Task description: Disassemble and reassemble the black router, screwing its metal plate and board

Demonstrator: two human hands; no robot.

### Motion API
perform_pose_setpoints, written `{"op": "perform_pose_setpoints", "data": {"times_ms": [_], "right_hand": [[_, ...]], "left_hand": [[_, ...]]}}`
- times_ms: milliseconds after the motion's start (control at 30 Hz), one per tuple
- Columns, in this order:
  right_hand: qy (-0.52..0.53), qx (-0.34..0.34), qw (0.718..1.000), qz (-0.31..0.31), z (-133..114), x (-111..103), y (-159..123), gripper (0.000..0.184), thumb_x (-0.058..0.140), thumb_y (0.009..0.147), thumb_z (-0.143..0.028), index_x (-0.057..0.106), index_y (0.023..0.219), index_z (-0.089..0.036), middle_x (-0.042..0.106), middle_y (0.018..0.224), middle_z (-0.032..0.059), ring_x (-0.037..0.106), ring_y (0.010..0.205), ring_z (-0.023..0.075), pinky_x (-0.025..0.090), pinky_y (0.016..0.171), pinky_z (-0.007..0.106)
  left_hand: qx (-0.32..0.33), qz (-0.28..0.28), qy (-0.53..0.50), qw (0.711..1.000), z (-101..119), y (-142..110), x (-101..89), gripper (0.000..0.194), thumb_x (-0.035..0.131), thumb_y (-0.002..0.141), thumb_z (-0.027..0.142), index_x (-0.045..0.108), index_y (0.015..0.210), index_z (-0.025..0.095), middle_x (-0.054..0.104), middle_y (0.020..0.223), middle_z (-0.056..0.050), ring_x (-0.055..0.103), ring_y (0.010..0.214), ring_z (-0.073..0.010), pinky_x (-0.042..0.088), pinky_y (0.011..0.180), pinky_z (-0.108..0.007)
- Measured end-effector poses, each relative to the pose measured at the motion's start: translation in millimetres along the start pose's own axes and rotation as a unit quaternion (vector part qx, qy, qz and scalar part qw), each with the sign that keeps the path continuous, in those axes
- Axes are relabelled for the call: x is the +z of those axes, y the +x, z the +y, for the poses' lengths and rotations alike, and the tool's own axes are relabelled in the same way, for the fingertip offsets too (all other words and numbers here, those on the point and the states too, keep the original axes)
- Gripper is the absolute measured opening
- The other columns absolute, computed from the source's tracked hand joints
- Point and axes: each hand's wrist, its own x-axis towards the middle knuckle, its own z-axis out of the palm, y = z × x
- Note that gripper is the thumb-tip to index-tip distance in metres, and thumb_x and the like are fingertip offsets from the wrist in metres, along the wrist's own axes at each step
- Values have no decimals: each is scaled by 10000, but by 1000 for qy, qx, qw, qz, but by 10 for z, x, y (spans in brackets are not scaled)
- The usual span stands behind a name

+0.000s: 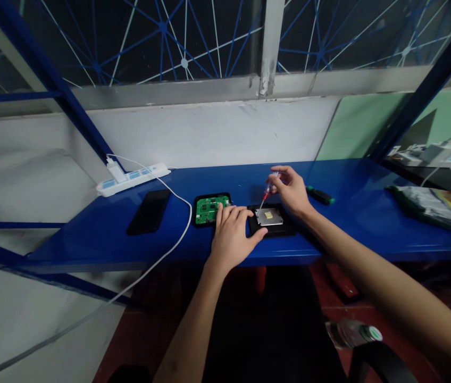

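Note:
My right hand (291, 189) is closed on a small red-handled screwdriver (267, 192), whose tip points down at the metal plate (268, 216) inside a black case half (285, 230). My left hand (231, 234) lies flat on the blue shelf (90, 242), fingers stretched out, its thumb against the left edge of that case. Just beyond my left fingertips sits the other black case half holding a green circuit board (209, 208).
A black phone (149, 211) lies to the left, with a white cable (181, 223) running to a white power strip (132, 178). A dark green-tipped tool (320, 196) lies behind my right wrist. A plastic bag (436, 207) lies far right. A bottle (351, 332) stands below.

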Motion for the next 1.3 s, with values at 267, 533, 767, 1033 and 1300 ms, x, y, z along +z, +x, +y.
{"op": "perform_pose_setpoints", "data": {"times_ms": [267,533,767,1033,1300], "right_hand": [[-11,0,1000,2,14,-14,5,325,695,819,-395,614,1071,-207,698,799,7,604,541,116,537,570,307],[1,2,1000,7,11,-15,16,336,708,805,-413,615,1055,-207,688,778,-3,586,529,111,540,556,301],[-2,-4,1000,8,42,-32,28,339,706,816,-421,612,1062,-208,689,789,-2,596,532,109,541,576,307],[1,-2,1000,8,14,-24,12,348,708,809,-438,611,1055,-213,690,790,2,621,560,123,555,579,306],[1,-2,1000,3,6,-21,9,334,689,825,-442,597,1061,-223,687,802,4,632,565,129,573,603,322]], "left_hand": [[3,-7,1,1000,5,0,-4,321,715,904,465,615,1108,239,674,1223,-43,530,1267,-283,162,1247,-578],[3,-8,-1,1000,8,-1,-9,292,718,905,455,633,1092,247,673,1229,-35,529,1265,-280,131,1255,-577],[5,-8,-2,1000,15,1,-13,278,725,904,449,648,1077,245,674,1226,-33,531,1261,-274,107,1259,-577],[3,-4,-4,1000,17,-1,-23,237,710,916,449,646,1055,268,681,1218,-21,540,1261,-267,117,1253,-582],[1,3,-4,1000,19,-3,-19,229,713,912,432,634,1053,270,691,1194,-13,550,1243,-266,127,1253,-573]]}}
